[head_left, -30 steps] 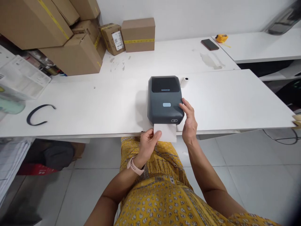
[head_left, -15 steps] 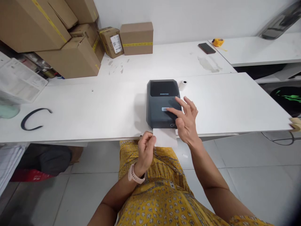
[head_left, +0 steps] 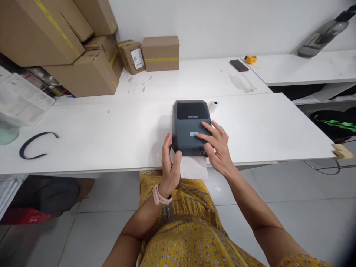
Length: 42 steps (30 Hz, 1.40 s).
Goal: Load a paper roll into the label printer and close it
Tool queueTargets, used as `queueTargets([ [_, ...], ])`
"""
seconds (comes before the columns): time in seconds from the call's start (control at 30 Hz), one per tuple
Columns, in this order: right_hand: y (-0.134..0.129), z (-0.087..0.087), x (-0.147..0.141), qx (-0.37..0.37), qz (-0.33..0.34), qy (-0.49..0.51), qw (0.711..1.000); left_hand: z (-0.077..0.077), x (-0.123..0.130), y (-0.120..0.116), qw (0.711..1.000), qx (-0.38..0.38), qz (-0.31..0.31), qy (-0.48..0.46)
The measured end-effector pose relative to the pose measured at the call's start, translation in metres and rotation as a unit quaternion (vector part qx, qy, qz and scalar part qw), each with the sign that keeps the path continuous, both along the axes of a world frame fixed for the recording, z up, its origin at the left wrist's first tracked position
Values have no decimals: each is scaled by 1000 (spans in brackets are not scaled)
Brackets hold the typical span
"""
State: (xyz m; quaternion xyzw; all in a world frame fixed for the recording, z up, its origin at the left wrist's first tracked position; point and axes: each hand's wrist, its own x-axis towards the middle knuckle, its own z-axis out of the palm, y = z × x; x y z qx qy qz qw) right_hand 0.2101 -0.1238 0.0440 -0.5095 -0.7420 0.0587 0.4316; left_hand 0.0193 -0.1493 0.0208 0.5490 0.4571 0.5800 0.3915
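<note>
A dark grey label printer (head_left: 185, 142) with a black top window stands near the table's front edge. White label paper (head_left: 193, 168) comes out of its front and hangs past the edge. My left hand (head_left: 171, 167) is at the printer's front left corner, thumb and fingers apart, and holds nothing. My right hand (head_left: 218, 146) lies over the printer's right side with fingers spread. Its index fingertip rests on the light button (head_left: 194, 134) on top. A small white paper roll (head_left: 214, 106) stands beside the printer's back right corner.
Cardboard boxes (head_left: 161, 53) are stacked at the back left. A phone (head_left: 239, 65), a yellow tape measure (head_left: 250, 59) and a dark bottle (head_left: 319, 39) are at the back right. A black curved band (head_left: 26, 144) lies on the white table (head_left: 125, 141) at left.
My left hand has opened from its closed pose by the paper and moved up to the printer's left corner. My right index finger remains at the button. The view has shifted slightly.
</note>
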Motion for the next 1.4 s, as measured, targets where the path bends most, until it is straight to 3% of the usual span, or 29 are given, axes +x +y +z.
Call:
queueTargets([
  [0.17, -10, -24, 13, -44, -30, 177, 983, -1, -5, -2, 1000, 1, -1, 25],
  [0.4, -21, -43, 0, -118, -35, 196, 973, -6, -3, -1, 998, 26, 2, 57],
  [0.63, -19, -44, -2, -93, -13, 203, 975, 0, -6, 4, 998, 52, 4, 37],
  [0.77, -3, -18, -1, -42, -22, 160, 986, 17, -10, 24, 996, 83, -1, -9],
  [0.93, 55, 46, -6, 99, -23, 85, 991, 38, -17, 71, 993, 92, 34, -61],
  [1.03, 101, 81, -7, 123, -49, 51, 990, 29, -19, 92, 999, 10, 25, -23],
  [1.13, 143, 105, -4, 129, -61, 36, 989, 11, -17, 97, 998, -68, -3, 11],
  [1.27, 192, 119, 8, 87, -50, 43, 994, -2, -15, 98, 996, -86, -10, 1],
  [1.4, 230, 127, 26, -1, -5, 16, 1000, -1, -16, 115, 992, -122, -7, 25],
])
